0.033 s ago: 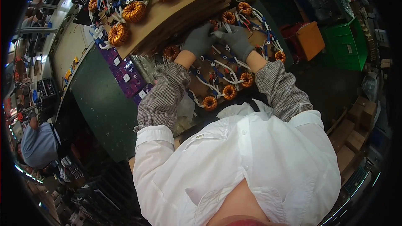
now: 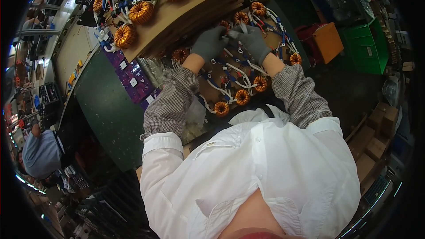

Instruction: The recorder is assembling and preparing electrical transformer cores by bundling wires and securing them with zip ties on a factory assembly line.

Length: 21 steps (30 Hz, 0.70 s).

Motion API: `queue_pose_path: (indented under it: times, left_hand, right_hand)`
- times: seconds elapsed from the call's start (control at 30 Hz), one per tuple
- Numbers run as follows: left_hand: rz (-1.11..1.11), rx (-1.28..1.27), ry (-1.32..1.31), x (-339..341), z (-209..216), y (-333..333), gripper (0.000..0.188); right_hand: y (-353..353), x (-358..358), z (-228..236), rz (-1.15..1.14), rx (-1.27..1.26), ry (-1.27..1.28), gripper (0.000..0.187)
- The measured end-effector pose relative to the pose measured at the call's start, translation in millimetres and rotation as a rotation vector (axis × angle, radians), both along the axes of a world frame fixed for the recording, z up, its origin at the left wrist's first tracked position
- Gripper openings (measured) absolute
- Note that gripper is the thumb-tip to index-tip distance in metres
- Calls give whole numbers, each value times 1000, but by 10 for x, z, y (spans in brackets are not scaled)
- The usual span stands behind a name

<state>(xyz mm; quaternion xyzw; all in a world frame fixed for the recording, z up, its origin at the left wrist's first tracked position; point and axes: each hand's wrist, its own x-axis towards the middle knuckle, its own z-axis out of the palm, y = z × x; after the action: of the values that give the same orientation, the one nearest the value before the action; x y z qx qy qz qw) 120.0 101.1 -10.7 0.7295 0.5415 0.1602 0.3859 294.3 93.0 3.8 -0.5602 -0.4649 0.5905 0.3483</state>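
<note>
Both grey-gloved hands, left hand and right hand, pinched the white sleeved lead above the copper-wound toroid coils on the brown cardboard sheet; no shift was discernible.

The person wears a white shirt of plain woven cloth with a buttoned chest pocket flap and stitched seams at the shoulders. Over each forearm sits a loose sleeve cover in a fine grey-and-white check, gathered by elastic at wrist and elbow. The left hand and the right hand are both in dark grey knitted gloves.
</note>
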Motion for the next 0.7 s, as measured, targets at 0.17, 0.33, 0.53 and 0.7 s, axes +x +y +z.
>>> queue_pose_path:
  times: [0.17,0.33,0.53,0.7]
  left_hand:
    - [-341,378,264,-144,50,-313,58]
    - [-503,319,368,-39,119,-145,40]
    - [-369,526,296,318,-47,278,23]
    - [-557,247,799,822,110,316,28]
  right_hand:
    - [94,451,80,-249,-171,17,27]
    - [-108,629,171,-154,-207,75,36]
    - [-212,692,156,-107,-204,-104,35]
    - [-248,770,153,-202,-174,-123,25]
